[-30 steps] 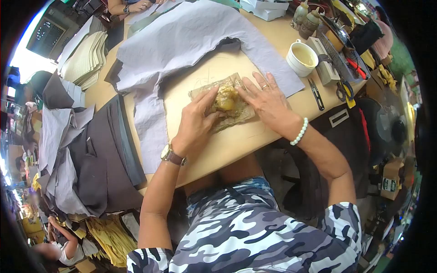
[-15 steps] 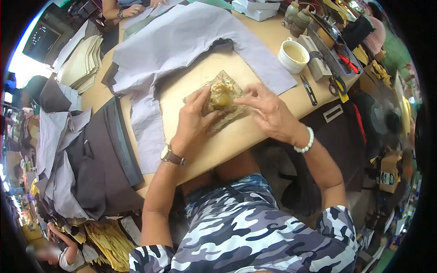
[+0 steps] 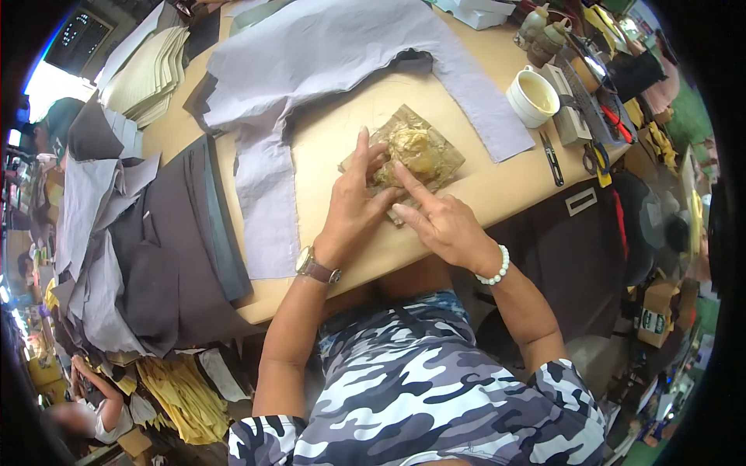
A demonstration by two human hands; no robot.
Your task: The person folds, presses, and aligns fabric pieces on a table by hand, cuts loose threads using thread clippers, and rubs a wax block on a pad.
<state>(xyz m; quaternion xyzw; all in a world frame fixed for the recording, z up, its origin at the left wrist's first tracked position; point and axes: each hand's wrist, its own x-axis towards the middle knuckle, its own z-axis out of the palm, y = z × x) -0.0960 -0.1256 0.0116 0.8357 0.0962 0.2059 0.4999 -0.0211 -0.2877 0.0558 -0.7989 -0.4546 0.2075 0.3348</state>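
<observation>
A yellow, wet-looking lump of paste (image 3: 416,159) sits on a smeared, brownish square board (image 3: 451,159) on the table. At the board's left side is my left hand (image 3: 356,198), its thumb and fingers apart and fingertips beside the lump. My right hand (image 3: 447,225) comes in from the lower right with its index finger stretched out to the lump's near-left edge. Its thumb is extended too, close to my left thumb, while the other fingers are folded under and partly hidden. No separate object shows in either hand.
Grey cloth (image 3: 326,54) curves around the board's far side. To the right are a white cup (image 3: 533,98) of pale paste, thread snips (image 3: 552,159), scissors (image 3: 597,163) and bottles (image 3: 547,40). Dark fabric (image 3: 175,248) and stacked pale sheets (image 3: 148,74) lie left.
My right hand has moved from the lump's right side to its near-left edge, index finger now extended. My left hand has spread wider. The view has shifted, and the co-worker's hands are out of sight.
</observation>
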